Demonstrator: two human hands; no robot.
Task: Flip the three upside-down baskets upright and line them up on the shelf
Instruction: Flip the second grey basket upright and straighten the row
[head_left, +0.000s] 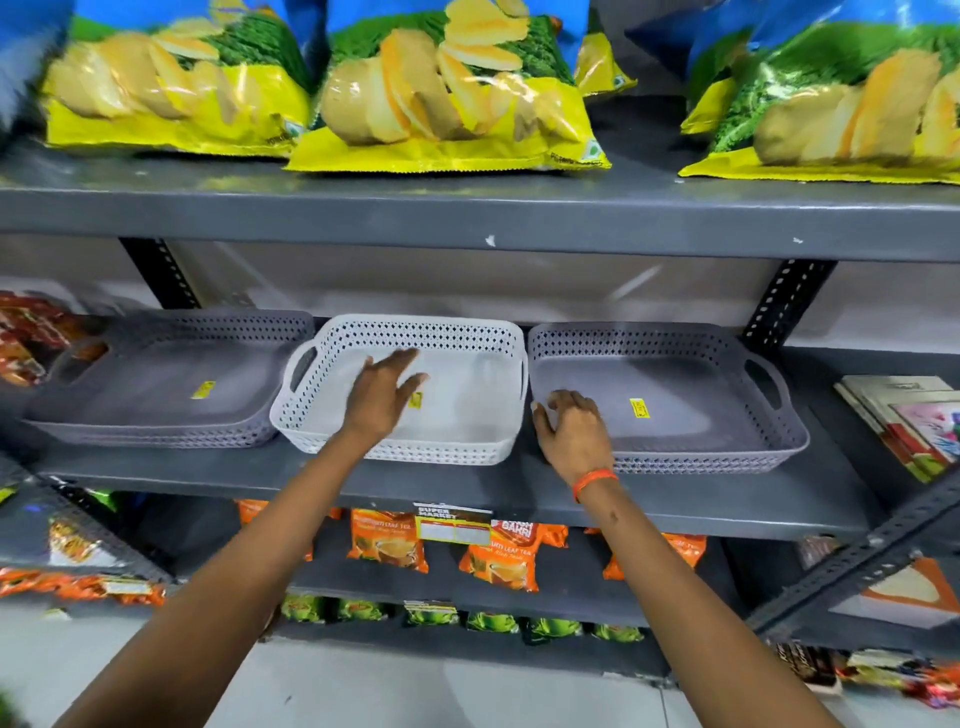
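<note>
On the middle shelf three baskets sit upright side by side, the left hand spread loose over the white basket, the right hand resting unclenched on the right grey basket's near corner.

Large crisp bags stand on the shelf above the hands. Orange tea packets lie below them, and stacked booklets sit off to the right.

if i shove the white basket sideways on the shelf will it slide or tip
The white basket would probably slide: it looks low, wide and flat-bottomed. Its perforated plastic walls suggest it is light and fairly stiff. It sits close between two grey baskets, so it would likely bump one.
</note>
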